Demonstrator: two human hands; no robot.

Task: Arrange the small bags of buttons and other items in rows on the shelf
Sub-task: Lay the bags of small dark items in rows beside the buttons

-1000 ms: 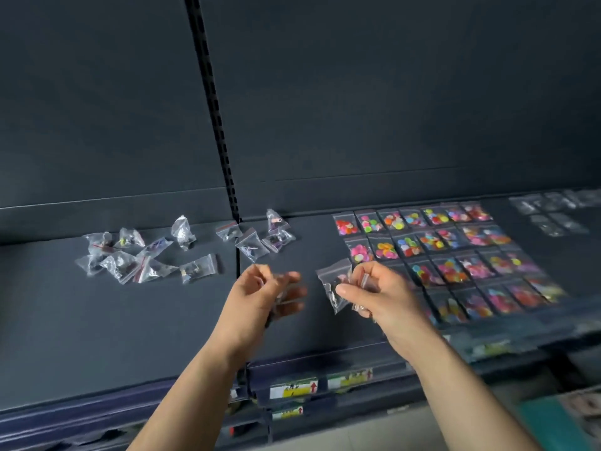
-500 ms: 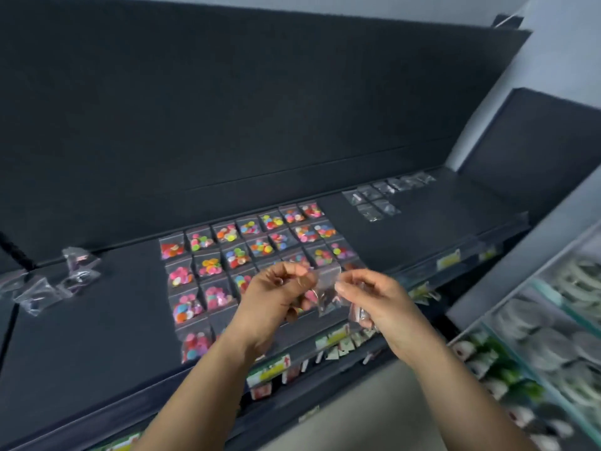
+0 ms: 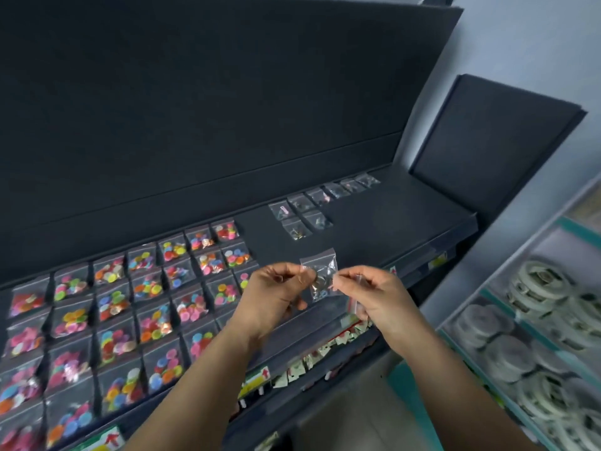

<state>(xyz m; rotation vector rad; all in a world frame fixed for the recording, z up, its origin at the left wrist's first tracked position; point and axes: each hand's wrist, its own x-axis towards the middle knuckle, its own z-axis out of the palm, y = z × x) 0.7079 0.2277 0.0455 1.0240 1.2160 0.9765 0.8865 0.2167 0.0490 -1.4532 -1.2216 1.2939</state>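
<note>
Shifted right since half a second ago: bag (image 3: 320, 271) now held past the button bags (image 3: 146, 304), above shelf (image 3: 374, 229) front | left hand (image 3: 273, 297) pinches its left edge | right hand (image 3: 370, 294) pinches its right edge, spare bag (image 3: 353, 305) tucked under fingers | clear bags (image 3: 312, 206) in rows behind

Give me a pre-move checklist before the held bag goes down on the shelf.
1. Grip on bag: ok. The left hand and right hand pinch its side edges.
2. Bag sealed: cannot tell, the top edge is blurred.
3. Free spot: ok. There is bare shelf to the right of the short second row of clear bags.
4. Contents match the clear bags: cannot tell, too small to see.
5. Spare bag: ok, tucked under the right hand's curled fingers.
6. Button bags: ok, lying in even rows.
</note>
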